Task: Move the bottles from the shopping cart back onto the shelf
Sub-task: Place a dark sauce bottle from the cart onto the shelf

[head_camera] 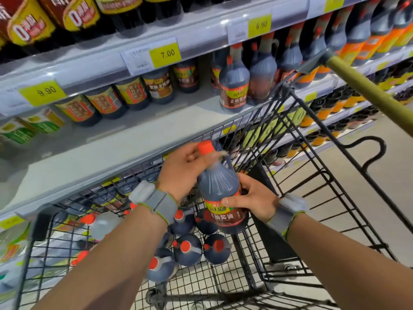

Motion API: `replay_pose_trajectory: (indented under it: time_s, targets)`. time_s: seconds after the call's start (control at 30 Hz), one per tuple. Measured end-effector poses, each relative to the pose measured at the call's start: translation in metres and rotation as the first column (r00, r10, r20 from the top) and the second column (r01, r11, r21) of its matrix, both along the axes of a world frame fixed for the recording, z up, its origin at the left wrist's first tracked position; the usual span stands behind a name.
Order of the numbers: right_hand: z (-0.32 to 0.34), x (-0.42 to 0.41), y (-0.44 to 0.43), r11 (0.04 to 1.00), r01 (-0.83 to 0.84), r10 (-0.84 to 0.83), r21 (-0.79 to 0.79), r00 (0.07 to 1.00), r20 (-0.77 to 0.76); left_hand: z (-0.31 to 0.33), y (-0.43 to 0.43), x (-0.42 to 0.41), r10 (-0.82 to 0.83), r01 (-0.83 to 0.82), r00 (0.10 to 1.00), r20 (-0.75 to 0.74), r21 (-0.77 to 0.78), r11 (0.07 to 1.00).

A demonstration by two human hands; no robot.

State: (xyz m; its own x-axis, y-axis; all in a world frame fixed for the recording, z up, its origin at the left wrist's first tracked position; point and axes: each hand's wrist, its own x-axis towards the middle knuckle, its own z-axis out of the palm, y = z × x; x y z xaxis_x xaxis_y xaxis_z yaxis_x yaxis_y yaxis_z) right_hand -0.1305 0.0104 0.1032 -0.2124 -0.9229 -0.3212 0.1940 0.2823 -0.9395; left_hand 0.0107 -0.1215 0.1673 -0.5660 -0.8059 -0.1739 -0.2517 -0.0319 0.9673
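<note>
While the dark, red-capped plastic soy-sauce bottle [218,186] hangs over the black wire shopping cart [312,121], left hand [178,168] grips its neck, right hand [252,198] wraps its body: steadying the weight, probably, for the grey shelf [111,148].

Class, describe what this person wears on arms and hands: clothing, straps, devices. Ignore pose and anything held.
No sleeves show; both forearms are bare. The left wrist band and the right wrist band are grey fabric edged in lime green, each carrying a pale grey rounded module. The left hand and right hand wear no gloves.
</note>
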Motion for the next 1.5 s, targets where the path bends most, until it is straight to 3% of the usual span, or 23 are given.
replay_pose_trajectory:
  time_s: [0.13, 0.33, 0.5, 0.6, 0.7, 0.8, 0.93, 1.03, 1.13, 1.27, 1.4, 1.5]
  targets:
    - [0.015, 0.002, -0.018, 0.997, 0.018, -0.014, -0.081, 0.999, 0.048, 0.002, -0.005, 0.012, -0.143, 0.143, 0.989, 0.029, 0.002, 0.99]
    - [0.049, 0.0, -0.049, 0.981, 0.05, -0.053, -0.188, 0.999, -0.013, 0.007, -0.017, 0.025, -0.215, 0.216, 0.976, 0.037, -0.024, 0.976]
    - [0.069, -0.005, -0.071, 0.957, -0.01, 0.002, -0.29, 1.0, -0.028, 0.026, -0.029, 0.021, -0.18, 0.201, 0.977, 0.115, -0.212, 0.956]
    - [0.084, -0.016, -0.085, 0.927, -0.143, 0.076, -0.346, 0.977, -0.201, 0.031, -0.034, 0.016, -0.093, 0.105, 0.994, 0.049, -0.385, 0.917]
    - [0.092, -0.032, -0.101, 0.879, -0.318, 0.076, -0.354, 0.828, -0.556, 0.029, -0.043, 0.015, -0.055, 0.041, 0.998, -0.012, -0.53, 0.847]
    - [0.082, -0.057, -0.115, 0.923, -0.309, -0.034, -0.231, 0.531, -0.846, 0.028, -0.053, 0.011, -0.044, 0.043, 0.999, 0.015, -0.644, 0.763]
    - [0.05, -0.068, -0.12, 0.963, -0.259, -0.022, -0.076, 0.207, -0.978, 0.02, -0.071, 0.002, -0.066, 0.095, 0.995, 0.069, -0.723, 0.685]
    - [0.03, -0.068, -0.123, 0.971, -0.234, 0.062, 0.047, 0.059, -0.996, 0.009, -0.084, -0.009, -0.056, 0.109, 0.994, 0.097, -0.715, 0.691]
    - [0.019, -0.068, -0.126, 0.976, -0.215, 0.037, 0.04, -0.018, -0.999, -0.001, -0.094, -0.024, -0.028, 0.067, 0.997, 0.067, -0.696, 0.715]
    - [0.013, -0.065, -0.124, 0.984, -0.179, -0.019, -0.014, -0.025, -0.999, -0.009, -0.108, -0.042, 0.015, -0.014, 1.0, -0.005, -0.642, 0.766]
    - [-0.001, -0.061, -0.128, 0.985, -0.161, -0.086, -0.068, -0.107, -0.991, -0.015, -0.118, -0.063, 0.084, -0.111, 0.994, -0.073, -0.54, 0.834]
    - [-0.005, -0.058, -0.131, 0.984, -0.138, -0.125, -0.111, -0.098, -0.987, -0.023, -0.127, -0.074, 0.116, -0.149, 0.988, -0.099, -0.469, 0.87]
